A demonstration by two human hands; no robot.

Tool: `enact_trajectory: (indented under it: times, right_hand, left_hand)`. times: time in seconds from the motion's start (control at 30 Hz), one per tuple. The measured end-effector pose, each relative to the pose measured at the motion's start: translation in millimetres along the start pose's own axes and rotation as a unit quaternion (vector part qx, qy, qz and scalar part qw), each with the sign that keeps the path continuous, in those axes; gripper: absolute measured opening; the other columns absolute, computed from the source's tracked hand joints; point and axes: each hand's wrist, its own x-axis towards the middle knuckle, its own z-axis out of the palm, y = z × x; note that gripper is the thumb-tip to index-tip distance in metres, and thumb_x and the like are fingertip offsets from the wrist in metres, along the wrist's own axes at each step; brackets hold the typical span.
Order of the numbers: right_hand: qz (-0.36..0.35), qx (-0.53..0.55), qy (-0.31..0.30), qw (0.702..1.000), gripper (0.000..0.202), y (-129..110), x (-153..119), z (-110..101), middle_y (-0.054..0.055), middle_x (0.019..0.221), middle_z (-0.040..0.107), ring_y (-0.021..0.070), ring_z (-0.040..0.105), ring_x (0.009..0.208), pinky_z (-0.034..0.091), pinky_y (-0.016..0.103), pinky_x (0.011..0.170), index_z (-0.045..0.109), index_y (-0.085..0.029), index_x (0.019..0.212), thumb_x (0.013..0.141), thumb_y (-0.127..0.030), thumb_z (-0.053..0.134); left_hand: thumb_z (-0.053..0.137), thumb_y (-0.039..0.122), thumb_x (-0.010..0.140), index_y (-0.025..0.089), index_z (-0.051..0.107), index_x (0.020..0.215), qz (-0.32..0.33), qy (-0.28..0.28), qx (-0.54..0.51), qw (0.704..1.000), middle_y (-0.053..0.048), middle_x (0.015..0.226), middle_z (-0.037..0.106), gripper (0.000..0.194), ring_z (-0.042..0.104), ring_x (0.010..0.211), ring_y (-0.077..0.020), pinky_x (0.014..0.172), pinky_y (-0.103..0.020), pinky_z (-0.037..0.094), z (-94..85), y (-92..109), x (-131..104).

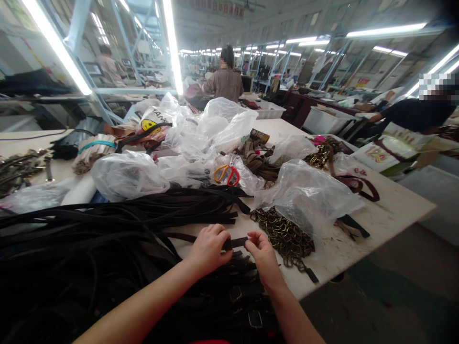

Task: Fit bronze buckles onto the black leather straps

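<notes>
A black strap (pixel 239 242) is stretched between my two hands above the near part of the table. My left hand (pixel 211 246) is closed round it, knuckles up. The fingers of my right hand (pixel 261 251) pinch the strap's end. Right of my right hand lies a heap of brass-coloured metal buckles (pixel 285 234), partly under a clear plastic bag (pixel 304 191). Long black straps (pixel 118 215) are piled to the left and below my arms. Some of the nearest ones carry a metal buckle (pixel 255 318).
Scissors (pixel 226 175) with orange and red handles lie on plastic bags (pixel 131 174) behind my hands. Brown straps (pixel 256 160) and a banded bundle of pale strips (pixel 93 152) sit farther back. The table edge (pixel 373 248) runs along the right. A person (pixel 224 81) is beyond the table, another (pixel 416 112) at right.
</notes>
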Motion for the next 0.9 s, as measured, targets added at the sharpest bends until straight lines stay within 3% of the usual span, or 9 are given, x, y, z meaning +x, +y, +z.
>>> enact_trajectory:
  times: [0.13,0.2,0.3,0.4,0.5,0.6,0.7,0.8,0.9]
  right_hand:
    - [-0.056,-0.195,0.007,0.979,0.020,9,12,-25,0.004,0.082,0.057,0.0167,0.054,0.075,0.042,0.029,0.071,0.054,-0.018,0.089,0.071,-0.027,0.049]
    - [-0.097,-0.297,0.027,0.950,0.024,10,18,-35,0.007,0.091,0.057,0.0190,0.054,0.081,0.041,0.031,0.076,0.056,-0.017,0.092,0.075,-0.029,0.044]
    - [-0.162,-0.359,0.019,0.919,0.028,4,26,-34,0.009,0.099,0.056,0.0191,0.054,0.088,0.040,0.031,0.079,0.056,-0.017,0.098,0.079,-0.027,0.038]
    - [-0.205,-0.395,-0.085,0.891,0.026,-4,28,-14,0.006,0.096,0.059,0.0176,0.053,0.090,0.038,0.028,0.080,0.059,-0.019,0.097,0.079,-0.023,0.041]
    - [-0.189,-0.463,-0.206,0.841,0.020,-4,23,7,0.005,0.084,0.062,0.0166,0.054,0.082,0.037,0.026,0.074,0.065,-0.020,0.084,0.077,-0.024,0.046]
    - [-0.174,-0.494,-0.273,0.807,0.020,2,15,16,0.004,0.076,0.062,0.0156,0.054,0.076,0.036,0.024,0.069,0.066,-0.020,0.078,0.077,-0.025,0.047]
    - [-0.166,-0.497,-0.281,0.804,0.022,6,9,16,0.005,0.078,0.062,0.0153,0.054,0.076,0.034,0.023,0.069,0.066,-0.019,0.079,0.078,-0.025,0.045]
    - [-0.167,-0.502,-0.272,0.804,0.023,6,8,15,0.005,0.077,0.062,0.0154,0.054,0.076,0.034,0.023,0.069,0.066,-0.019,0.078,0.079,-0.024,0.044]
    - [-0.174,-0.502,-0.263,0.805,0.023,6,8,16,0.004,0.076,0.062,0.0155,0.054,0.076,0.034,0.023,0.068,0.065,-0.019,0.077,0.079,-0.024,0.043]
  left_hand:
    - [0.058,0.041,0.069,0.018,0.048,0.110,-0.032,-0.094,0.027,0.995,-0.008,0.103,0.054,0.048,0.051,0.094,-0.0241,0.080,-0.035,0.040,5.1,-32,-6]
    - [0.053,0.041,0.073,0.019,0.052,0.105,-0.065,-0.137,0.070,0.986,-0.008,0.097,0.056,0.039,0.053,0.090,-0.0255,0.076,-0.036,0.041,5.5,-52,-11]
    - [0.043,0.034,0.080,0.020,0.057,0.092,-0.073,-0.156,0.110,0.979,-0.008,0.090,0.055,0.023,0.053,0.086,-0.0242,0.072,-0.034,0.041,4.2,-68,-18]
    - [0.040,0.028,0.081,0.020,0.058,0.087,-0.076,-0.166,0.099,0.978,-0.007,0.089,0.055,0.021,0.054,0.084,-0.0217,0.073,-0.031,0.040,3.8,-67,-23]
    - [0.040,0.025,0.080,0.020,0.058,0.084,-0.096,-0.210,0.041,0.972,-0.005,0.086,0.057,0.020,0.055,0.080,-0.0186,0.071,-0.027,0.041,3.8,-61,-35]
    - [0.041,0.024,0.078,0.020,0.059,0.082,-0.091,-0.265,-0.022,0.960,-0.003,0.083,0.059,0.019,0.056,0.075,-0.0161,0.068,-0.024,0.041,-0.1,-60,-48]
    - [0.044,0.023,0.078,0.020,0.059,0.088,-0.075,-0.215,0.014,0.974,-0.004,0.089,0.058,0.018,0.055,0.082,-0.0173,0.073,-0.025,0.041,-7.7,-64,-44]
    - [0.045,0.016,0.078,0.019,0.056,0.098,-0.066,-0.102,0.127,0.984,-0.007,0.099,0.055,0.023,0.050,0.093,-0.0199,0.080,-0.030,0.038,-11.3,-68,-22]
    - [0.043,0.010,0.078,0.017,0.056,0.093,-0.045,-0.061,0.217,0.973,-0.008,0.093,0.056,0.021,0.050,0.090,-0.0220,0.076,-0.033,0.038,-7.7,-71,4]
